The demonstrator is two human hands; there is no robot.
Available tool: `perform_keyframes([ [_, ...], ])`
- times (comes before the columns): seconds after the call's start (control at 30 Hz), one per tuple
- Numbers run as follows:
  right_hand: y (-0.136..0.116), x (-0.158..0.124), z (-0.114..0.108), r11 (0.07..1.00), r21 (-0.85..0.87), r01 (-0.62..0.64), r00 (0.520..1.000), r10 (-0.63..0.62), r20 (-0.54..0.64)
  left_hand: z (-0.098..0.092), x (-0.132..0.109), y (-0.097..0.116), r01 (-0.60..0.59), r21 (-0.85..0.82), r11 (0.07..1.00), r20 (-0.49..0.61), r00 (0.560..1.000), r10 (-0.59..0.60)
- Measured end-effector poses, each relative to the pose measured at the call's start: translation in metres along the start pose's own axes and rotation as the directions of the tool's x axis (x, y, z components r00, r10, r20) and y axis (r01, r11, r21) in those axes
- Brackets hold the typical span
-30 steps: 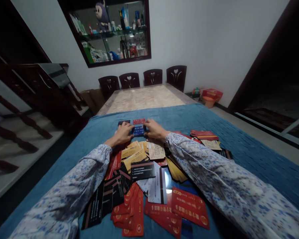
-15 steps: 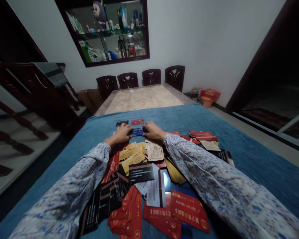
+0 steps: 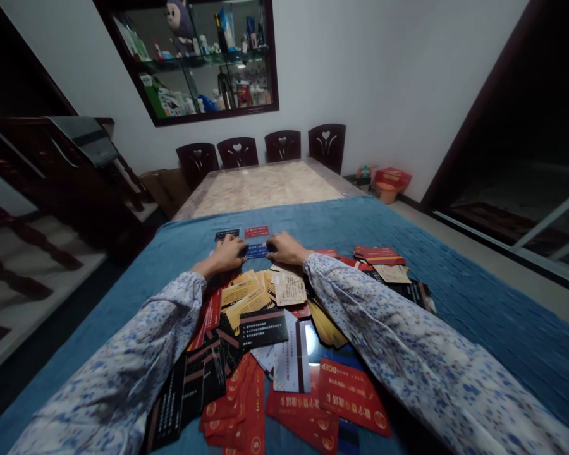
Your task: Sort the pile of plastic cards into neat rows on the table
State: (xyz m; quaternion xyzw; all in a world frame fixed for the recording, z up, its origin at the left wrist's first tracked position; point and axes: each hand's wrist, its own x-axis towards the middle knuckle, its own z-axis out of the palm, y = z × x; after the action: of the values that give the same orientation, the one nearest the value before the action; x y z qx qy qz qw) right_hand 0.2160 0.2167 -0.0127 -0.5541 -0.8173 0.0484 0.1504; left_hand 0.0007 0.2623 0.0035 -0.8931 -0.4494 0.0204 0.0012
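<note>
Blue card (image 3: pixel 256 251) flat on the blue-clothed worktop (image 3: pixel 455 278), just past a loose heap of cards (image 3: pixel 265 328), left hand (image 3: pixel 227 254) and right hand (image 3: pixel 284 248) each in a fingertip grip on one short end, long axis left to right, black card (image 3: pixel 226 235) and red card (image 3: pixel 256 231) just beyond.

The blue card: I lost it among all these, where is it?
Head view, far centre: the blue card lies on the blue cloth between the left hand and right hand, just short of a red card and a black card.
</note>
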Motion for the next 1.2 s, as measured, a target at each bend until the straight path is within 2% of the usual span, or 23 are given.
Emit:
perform_keyframes([
  [0.33,0.001,0.002,0.001,0.999,-0.013,-0.031,0.999,0.031,0.012,0.001,0.003,-0.002,-0.006,0.023,1.000,-0.010,1.000,0.006],
  [0.53,-0.001,0.003,0.002,0.998,-0.030,-0.060,0.998,0.061,0.019,-0.003,0.004,0.004,0.044,0.078,0.996,0.064,0.997,-0.049],
  [0.9,-0.005,0.006,0.002,0.995,-0.047,-0.091,0.995,0.093,0.031,-0.001,0.006,0.004,0.074,0.120,0.990,0.086,0.993,-0.085],
  [1.2,0.005,-0.009,-0.016,0.993,-0.113,-0.033,0.997,0.041,0.067,-0.003,0.007,0.007,0.080,0.124,0.989,0.098,0.991,-0.092],
])
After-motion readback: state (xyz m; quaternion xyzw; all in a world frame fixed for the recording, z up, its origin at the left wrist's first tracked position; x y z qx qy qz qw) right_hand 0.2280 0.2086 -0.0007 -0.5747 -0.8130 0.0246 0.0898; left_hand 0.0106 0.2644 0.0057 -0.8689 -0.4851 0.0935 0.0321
